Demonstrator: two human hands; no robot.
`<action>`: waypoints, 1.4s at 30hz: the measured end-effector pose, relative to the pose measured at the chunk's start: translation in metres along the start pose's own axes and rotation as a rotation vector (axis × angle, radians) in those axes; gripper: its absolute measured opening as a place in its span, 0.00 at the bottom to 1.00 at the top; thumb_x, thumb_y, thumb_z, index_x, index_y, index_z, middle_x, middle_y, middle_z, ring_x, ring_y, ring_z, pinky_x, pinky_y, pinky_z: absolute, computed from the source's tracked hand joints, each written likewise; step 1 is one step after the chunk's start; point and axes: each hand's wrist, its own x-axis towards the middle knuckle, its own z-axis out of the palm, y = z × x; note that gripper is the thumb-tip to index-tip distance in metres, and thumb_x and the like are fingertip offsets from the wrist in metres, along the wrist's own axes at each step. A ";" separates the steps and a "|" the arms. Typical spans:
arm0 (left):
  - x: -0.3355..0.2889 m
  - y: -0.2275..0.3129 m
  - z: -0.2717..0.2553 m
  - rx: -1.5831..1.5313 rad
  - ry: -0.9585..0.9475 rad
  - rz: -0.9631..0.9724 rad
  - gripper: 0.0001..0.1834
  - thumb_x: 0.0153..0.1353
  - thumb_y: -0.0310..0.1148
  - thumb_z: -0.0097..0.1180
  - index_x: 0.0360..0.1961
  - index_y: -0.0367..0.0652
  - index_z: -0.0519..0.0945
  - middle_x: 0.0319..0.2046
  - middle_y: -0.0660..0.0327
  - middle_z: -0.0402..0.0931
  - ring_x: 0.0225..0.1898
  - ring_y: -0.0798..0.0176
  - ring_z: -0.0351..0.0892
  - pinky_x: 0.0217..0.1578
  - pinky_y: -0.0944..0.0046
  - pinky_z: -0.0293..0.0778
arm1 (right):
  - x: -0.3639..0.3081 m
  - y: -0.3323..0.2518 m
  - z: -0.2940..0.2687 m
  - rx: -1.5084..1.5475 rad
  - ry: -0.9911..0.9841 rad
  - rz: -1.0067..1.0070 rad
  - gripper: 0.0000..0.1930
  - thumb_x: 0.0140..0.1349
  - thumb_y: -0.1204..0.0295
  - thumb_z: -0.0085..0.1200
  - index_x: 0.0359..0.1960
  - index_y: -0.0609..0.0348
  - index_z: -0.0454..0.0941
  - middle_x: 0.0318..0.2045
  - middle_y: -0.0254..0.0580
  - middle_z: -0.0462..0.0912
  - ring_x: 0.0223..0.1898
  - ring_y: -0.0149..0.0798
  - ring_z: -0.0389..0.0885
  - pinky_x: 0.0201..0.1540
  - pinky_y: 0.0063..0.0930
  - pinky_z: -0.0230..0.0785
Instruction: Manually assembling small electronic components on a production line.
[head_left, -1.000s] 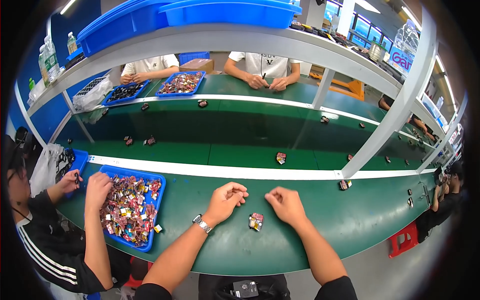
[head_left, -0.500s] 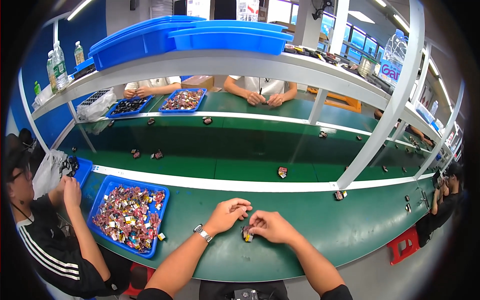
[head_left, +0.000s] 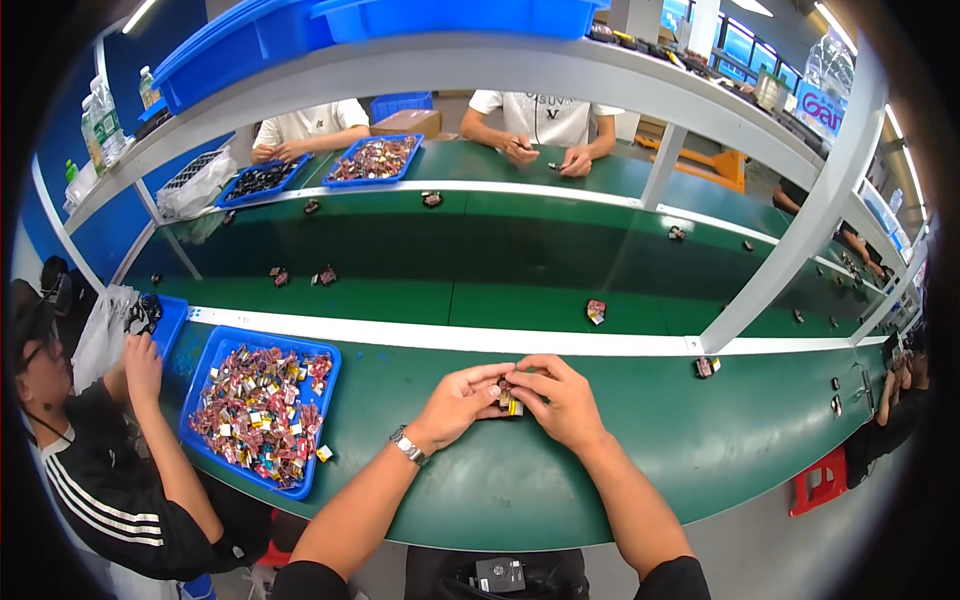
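Both my hands meet above the green tabletop (head_left: 470, 500), holding one small electronic part (head_left: 515, 407) with dark red and yellow-white surfaces. My left hand (head_left: 458, 408), with a metal watch at the wrist, cups it from the left with fingers closed round it. From the other side, the thumb and fingers of my right hand (head_left: 562, 400) pinch the part's upper end. Fingers hide much of it, so its full shape cannot be made out. To the left, a blue tray (head_left: 290, 340) is heaped with similar red, white and yellow parts.
A person in a striped black shirt (head_left: 105, 500) works close by on the left. Beyond a white rail (head_left: 450, 334), loose parts (head_left: 596, 312) lie on a green strip. A slanted white post (head_left: 790, 220) carries the shelf overhead. Another part (head_left: 706, 367) lies near its foot.
My right hand has lifted the part off the tabletop and brought it to my left hand, which has closed round it. The head view has tilted down slightly.
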 end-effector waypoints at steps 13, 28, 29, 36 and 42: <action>-0.003 -0.002 -0.003 0.021 -0.055 -0.042 0.23 0.68 0.23 0.52 0.63 0.32 0.67 0.56 0.51 0.75 0.55 0.58 0.78 0.56 0.58 0.77 | 0.005 0.000 -0.021 -0.009 -0.261 -0.069 0.07 0.55 0.78 0.62 0.34 0.55 0.78 0.59 0.39 0.71 0.60 0.49 0.69 0.56 0.39 0.71; -0.002 -0.004 -0.002 -0.015 -0.048 0.022 0.11 0.67 0.23 0.52 0.50 0.37 0.73 0.54 0.53 0.75 0.52 0.62 0.79 0.53 0.59 0.79 | -0.003 0.005 -0.011 0.139 -0.289 0.112 0.05 0.63 0.72 0.58 0.39 0.57 0.82 0.59 0.40 0.72 0.62 0.46 0.70 0.59 0.38 0.69; -0.002 -0.004 -0.003 -0.009 -0.053 0.014 0.10 0.67 0.24 0.53 0.49 0.38 0.73 0.52 0.54 0.76 0.52 0.62 0.79 0.53 0.59 0.79 | -0.003 0.006 -0.010 0.132 -0.289 0.111 0.05 0.63 0.72 0.57 0.39 0.57 0.82 0.59 0.41 0.73 0.62 0.46 0.70 0.59 0.38 0.69; -0.002 -0.004 -0.001 0.026 -0.030 -0.008 0.07 0.67 0.25 0.53 0.45 0.39 0.74 0.48 0.56 0.78 0.48 0.64 0.80 0.50 0.61 0.80 | -0.002 0.004 -0.011 0.139 -0.303 0.120 0.06 0.63 0.72 0.57 0.38 0.60 0.81 0.59 0.42 0.73 0.61 0.47 0.70 0.60 0.39 0.68; -0.002 -0.005 0.000 0.083 0.020 -0.021 0.07 0.68 0.26 0.53 0.45 0.38 0.73 0.49 0.56 0.78 0.46 0.64 0.81 0.46 0.63 0.81 | -0.002 -0.005 -0.014 0.118 -0.305 0.111 0.05 0.62 0.72 0.57 0.36 0.59 0.82 0.59 0.42 0.73 0.62 0.48 0.67 0.61 0.39 0.67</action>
